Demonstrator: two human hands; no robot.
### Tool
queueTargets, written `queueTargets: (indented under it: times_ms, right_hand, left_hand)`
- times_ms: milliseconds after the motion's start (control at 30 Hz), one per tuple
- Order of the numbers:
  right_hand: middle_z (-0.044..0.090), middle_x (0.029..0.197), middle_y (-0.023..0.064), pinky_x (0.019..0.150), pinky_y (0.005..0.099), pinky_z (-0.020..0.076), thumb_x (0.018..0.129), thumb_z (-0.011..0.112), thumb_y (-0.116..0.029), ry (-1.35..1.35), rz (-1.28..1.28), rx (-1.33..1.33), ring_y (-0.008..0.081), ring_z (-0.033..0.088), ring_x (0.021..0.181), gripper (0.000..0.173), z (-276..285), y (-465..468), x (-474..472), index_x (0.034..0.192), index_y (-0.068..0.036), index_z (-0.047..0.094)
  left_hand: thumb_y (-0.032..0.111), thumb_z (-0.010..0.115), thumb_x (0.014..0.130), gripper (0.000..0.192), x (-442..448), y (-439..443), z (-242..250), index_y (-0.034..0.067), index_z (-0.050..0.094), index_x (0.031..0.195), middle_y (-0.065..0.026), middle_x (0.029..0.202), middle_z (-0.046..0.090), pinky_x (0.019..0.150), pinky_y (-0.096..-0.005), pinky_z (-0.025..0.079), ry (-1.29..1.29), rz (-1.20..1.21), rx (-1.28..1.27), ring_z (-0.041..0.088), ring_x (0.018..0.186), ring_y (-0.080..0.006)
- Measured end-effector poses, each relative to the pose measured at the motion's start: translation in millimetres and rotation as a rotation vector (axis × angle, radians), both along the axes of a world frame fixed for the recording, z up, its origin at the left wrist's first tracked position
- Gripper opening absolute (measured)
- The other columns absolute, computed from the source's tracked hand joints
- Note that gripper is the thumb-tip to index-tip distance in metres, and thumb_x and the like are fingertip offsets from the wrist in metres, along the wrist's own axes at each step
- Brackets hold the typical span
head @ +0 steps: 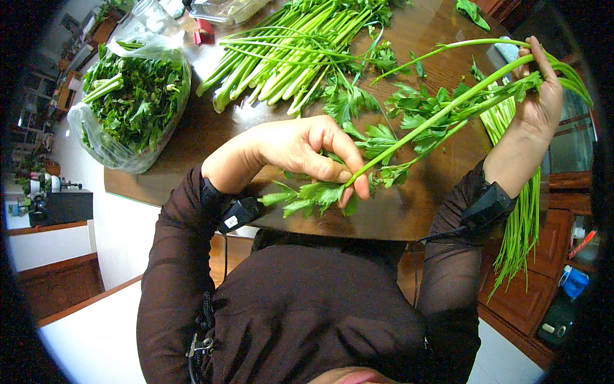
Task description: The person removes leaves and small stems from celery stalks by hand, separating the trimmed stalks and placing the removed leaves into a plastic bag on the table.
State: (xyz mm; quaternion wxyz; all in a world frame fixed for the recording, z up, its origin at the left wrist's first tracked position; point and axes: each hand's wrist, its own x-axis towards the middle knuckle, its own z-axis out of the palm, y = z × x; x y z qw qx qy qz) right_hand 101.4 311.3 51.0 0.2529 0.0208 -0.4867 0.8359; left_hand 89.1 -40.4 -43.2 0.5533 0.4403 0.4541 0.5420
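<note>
A long green celery stalk (434, 117) slants across the front of the table between my hands. My left hand (309, 149) pinches its leafy lower end between thumb and fingers, and leaves (319, 196) spread out below the fingertips. Up at the right, my right hand (539, 91) grips the other end, where thinner stems bend over past the fingers. Loose celery leaves (424, 113) lie behind the stalk, partly covered by it. A pile of celery stalks (283, 72) rests farther back on the wooden table (434, 211).
At the left, a clear plastic bag (168, 139) holds many cut leaves (139, 113). Trimmed thin stalks (518, 230) hang over the table's right edge beside my forearm. A red object (204, 31), a clear plastic container (228, 10) and a glass jar (152, 17) stand at the back left.
</note>
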Motion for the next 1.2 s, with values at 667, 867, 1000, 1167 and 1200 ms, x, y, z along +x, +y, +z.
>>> queueTargets:
  times_ms: [667, 867, 1000, 1167, 1200]
  right_hand:
    - [0.06, 0.081, 0.0146, 0.055, 0.0227, 0.0479, 0.081, 0.067, 0.001, 0.02, -0.021, -0.016, 0.0182, 0.059, 0.067, 0.018, -1.2, 22.8, -0.8, 0.096, 0.009, 0.06]
    - [0.062, 0.081, 0.0132, 0.054, 0.023, 0.0478, 0.081, 0.068, 0.0, 0.04, 0.045, 0.03, 0.0174, 0.059, 0.067, 0.016, -3.8, 25.9, 0.1, 0.094, 0.006, 0.061]
    - [0.063, 0.081, 0.0122, 0.054, 0.0235, 0.0478, 0.08, 0.068, 0.0, 0.015, -0.114, 0.026, 0.018, 0.061, 0.069, 0.016, -2.4, 32.3, 0.3, 0.094, 0.005, 0.062]
    - [0.063, 0.082, 0.0117, 0.053, 0.0238, 0.0473, 0.079, 0.069, 0.001, 0.005, -0.178, -0.03, 0.0184, 0.061, 0.068, 0.017, 0.3, 37.2, 0.2, 0.094, 0.004, 0.062]
    - [0.063, 0.082, 0.0117, 0.053, 0.0239, 0.0471, 0.079, 0.07, 0.001, 0.0, -0.194, -0.047, 0.0184, 0.061, 0.068, 0.017, 0.6, 37.4, 0.2, 0.094, 0.004, 0.062]
  left_hand:
    - [0.01, 0.055, 0.089, 0.014, 7.8, 11.5, -16.2, 0.001, 0.064, 0.092, -0.0026, 0.088, 0.064, 0.079, -0.0233, 0.043, -0.212, 0.191, 0.018, 0.057, 0.085, -0.0098]
    - [0.022, 0.057, 0.089, 0.021, 0.3, 16.9, -30.2, 0.002, 0.065, 0.088, -0.0026, 0.088, 0.064, 0.08, -0.0243, 0.042, -0.206, 0.177, 0.149, 0.057, 0.085, -0.0102]
    - [0.031, 0.058, 0.088, 0.028, 3.5, 16.6, -36.2, 0.004, 0.065, 0.087, -0.0025, 0.085, 0.063, 0.071, -0.0233, 0.042, -0.26, 0.277, 0.136, 0.054, 0.075, -0.0094]
    - [0.024, 0.056, 0.082, 0.023, -0.5, 11.3, -29.3, 0.004, 0.065, 0.087, -0.0054, 0.087, 0.063, 0.069, -0.0239, 0.042, -0.494, 0.257, -0.006, 0.055, 0.077, -0.0116]
    - [0.025, 0.058, 0.081, 0.021, -0.7, 12.6, -28.0, 0.004, 0.063, 0.083, -0.0068, 0.085, 0.062, 0.073, -0.0257, 0.041, -0.486, 0.227, 0.069, 0.055, 0.081, -0.0148]
